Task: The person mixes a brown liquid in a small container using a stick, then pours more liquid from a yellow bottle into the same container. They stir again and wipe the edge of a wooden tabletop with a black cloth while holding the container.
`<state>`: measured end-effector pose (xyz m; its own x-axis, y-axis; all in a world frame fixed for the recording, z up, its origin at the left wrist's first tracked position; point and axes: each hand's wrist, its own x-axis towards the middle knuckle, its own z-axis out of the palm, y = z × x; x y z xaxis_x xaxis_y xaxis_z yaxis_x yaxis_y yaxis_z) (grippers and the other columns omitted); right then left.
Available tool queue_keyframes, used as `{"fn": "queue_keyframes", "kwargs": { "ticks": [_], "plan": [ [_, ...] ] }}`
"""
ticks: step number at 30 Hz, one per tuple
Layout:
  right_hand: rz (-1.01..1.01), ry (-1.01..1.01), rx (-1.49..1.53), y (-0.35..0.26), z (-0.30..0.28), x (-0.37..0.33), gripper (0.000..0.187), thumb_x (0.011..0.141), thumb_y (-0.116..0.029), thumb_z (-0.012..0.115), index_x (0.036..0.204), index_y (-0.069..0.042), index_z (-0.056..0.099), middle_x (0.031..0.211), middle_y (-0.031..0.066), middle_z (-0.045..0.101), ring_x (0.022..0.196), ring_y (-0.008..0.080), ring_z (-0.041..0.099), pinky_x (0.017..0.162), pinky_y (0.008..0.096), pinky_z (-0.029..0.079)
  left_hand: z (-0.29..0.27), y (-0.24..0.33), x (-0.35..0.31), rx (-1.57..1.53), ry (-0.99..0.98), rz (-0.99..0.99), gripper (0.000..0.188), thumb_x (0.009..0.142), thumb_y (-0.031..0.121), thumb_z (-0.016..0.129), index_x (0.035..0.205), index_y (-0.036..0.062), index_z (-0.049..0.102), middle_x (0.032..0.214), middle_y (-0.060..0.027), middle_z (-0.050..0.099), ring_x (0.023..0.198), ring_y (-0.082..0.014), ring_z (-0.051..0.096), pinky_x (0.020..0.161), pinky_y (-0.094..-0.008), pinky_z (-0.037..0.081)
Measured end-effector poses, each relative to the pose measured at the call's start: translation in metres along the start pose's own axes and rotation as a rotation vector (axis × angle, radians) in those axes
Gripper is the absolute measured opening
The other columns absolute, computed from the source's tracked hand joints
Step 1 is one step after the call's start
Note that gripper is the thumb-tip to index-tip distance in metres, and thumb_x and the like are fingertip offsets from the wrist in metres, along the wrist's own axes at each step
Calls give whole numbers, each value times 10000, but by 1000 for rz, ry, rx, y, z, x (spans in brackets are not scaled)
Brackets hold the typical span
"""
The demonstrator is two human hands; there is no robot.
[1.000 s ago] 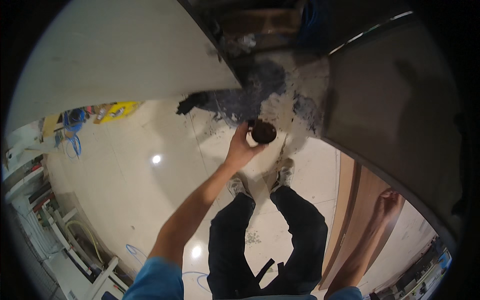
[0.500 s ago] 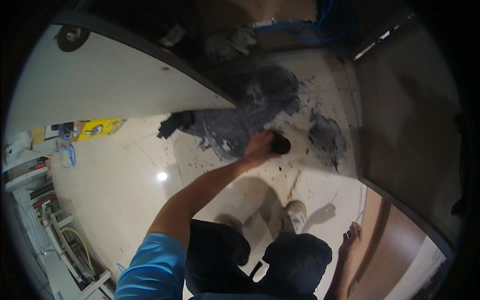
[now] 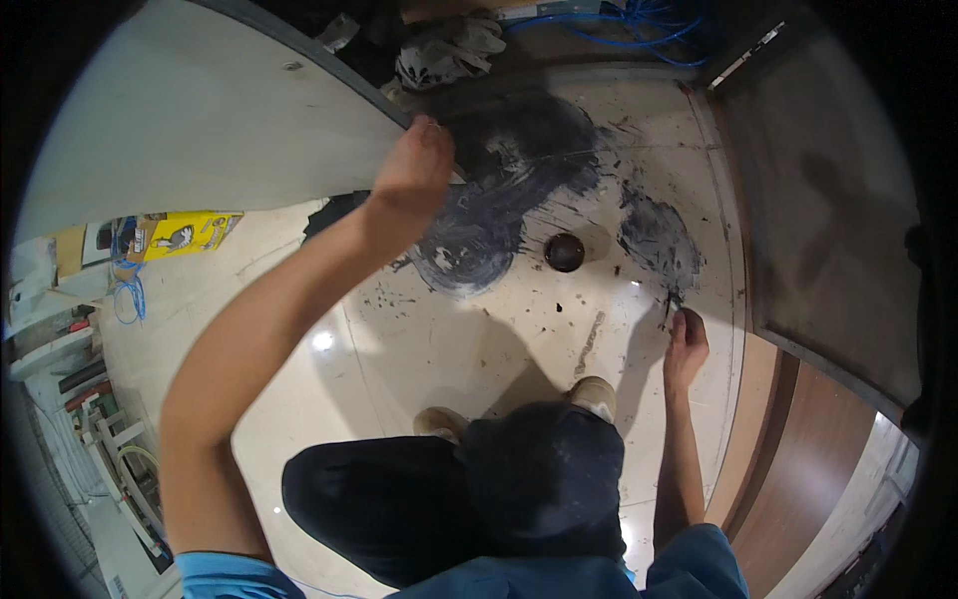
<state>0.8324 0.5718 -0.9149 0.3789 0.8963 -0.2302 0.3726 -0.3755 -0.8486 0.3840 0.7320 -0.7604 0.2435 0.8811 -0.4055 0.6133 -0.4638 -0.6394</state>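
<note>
My left hand (image 3: 414,165) is closed at the dark edge of a large pale panel (image 3: 249,110), its fingers curled over that edge. Lower right, my right hand (image 3: 686,344) pinches a small thin tool (image 3: 673,301), too small to name, whose tip is by a dark smear (image 3: 659,240) on the tiles. Between the hands a small round dark pot (image 3: 565,253) stands on the floor, touched by neither. Beyond it spreads a broad patch of dark grey paste (image 3: 479,215), streaked and wet-looking.
A brown-grey panel (image 3: 818,220) stands at the right, above wooden boards (image 3: 798,439). Blue cable (image 3: 639,25) and a crumpled pale bag (image 3: 449,50) lie at the back. Leftward are a yellow box (image 3: 190,235) and stacked materials (image 3: 100,409). My shoes and knees are close below the pot.
My left hand has let go of the dark pot, now on the floor, and moved up-left to the panel's edge. My right hand has come forward to the smear with the thin tool.
</note>
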Motion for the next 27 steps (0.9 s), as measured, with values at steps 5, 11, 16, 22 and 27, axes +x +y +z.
{"fn": "queue_keyframes", "kwargs": {
  "ticks": [5, 11, 16, 22, 27],
  "plan": [
    [-82, -134, 47, -33, 29, 14, 301, 1071, -199, 683, 1229, 52, 735, 995, 99, 738, 839, 140, 634, 785, 297, 541, -28, 27, -56, 90, -83, 65, 438, 950, 180, 638, 1339, -20, 662, 1108, -99, 761, 1092, -226, 716, 898, -368, 505],
    [-396, -368, 103, -149, 112, 21, 294, 1047, -186, 663, 1246, 20, 730, 1084, 180, 787, 970, 261, 751, 876, 374, 574, -33, 46, -183, 8, -35, 199, 414, 923, 185, 676, 1275, -31, 662, 1025, -115, 748, 979, -280, 733, 843, -424, 534],
    [-715, -649, 23, -252, 227, 13, 297, 1033, -194, 692, 1232, 27, 694, 1042, 273, 760, 924, 437, 749, 828, 477, 578, -16, 54, -257, -473, -470, 87, 474, 948, 171, 657, 1375, -35, 629, 1142, -169, 699, 1085, -319, 670, 974, -440, 526],
    [-1146, -623, -26, -402, 378, 20, 419, 1042, -265, 657, 1312, 52, 607, 1110, 337, 717, 1033, 508, 711, 883, 579, 576, 32, 71, -319, -534, -467, -38, 475, 992, 146, 571, 1456, 41, 581, 1196, -197, 702, 1175, -344, 655, 1008, -453, 509],
    [-1288, -461, -414, -509, 476, 38, 523, 1056, -355, 651, 1419, 5, 544, 1255, 327, 703, 1189, 477, 688, 1004, 560, 566, 70, 89, -364, -605, -512, -108, 361, 972, 166, 581, 1311, 41, 595, 1165, -171, 711, 1194, -314, 628, 1023, -454, 462]
  ]
}}
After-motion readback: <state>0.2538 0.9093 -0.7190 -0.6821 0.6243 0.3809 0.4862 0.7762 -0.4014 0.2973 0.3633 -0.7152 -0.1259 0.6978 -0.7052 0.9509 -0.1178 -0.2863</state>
